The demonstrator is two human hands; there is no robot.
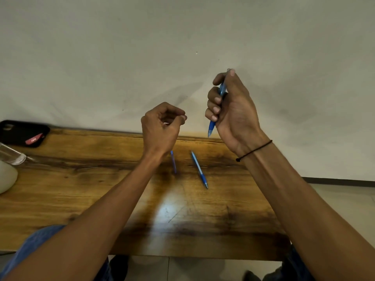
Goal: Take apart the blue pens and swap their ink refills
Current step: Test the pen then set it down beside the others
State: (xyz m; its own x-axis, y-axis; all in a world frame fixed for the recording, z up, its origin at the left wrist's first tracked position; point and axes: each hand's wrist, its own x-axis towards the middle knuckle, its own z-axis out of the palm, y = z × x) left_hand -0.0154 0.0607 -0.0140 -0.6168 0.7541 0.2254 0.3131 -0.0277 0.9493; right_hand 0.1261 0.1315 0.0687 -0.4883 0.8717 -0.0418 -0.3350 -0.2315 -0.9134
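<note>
Both forearms reach out over the wooden table [81,189] from its near edge. Between them, on the bare wood, lies a whole blue pen [199,169], its length running near-to-far with the tip toward the near side; just left of it a second blue piece [173,162] lies half hidden under the left wrist. Farther out and raised, the left hand [161,128] is curled loosely; something small may be pinched in it, but I cannot tell. To its right, higher, the right hand [231,110] is clenched round another pen [215,110], held nearly upright, tip down. That tip points down and left toward the left hand, near it and unobstructed, so unscrewing looks next. Far left sit a phone [22,132] and a bottle [12,156], well apart.
</note>
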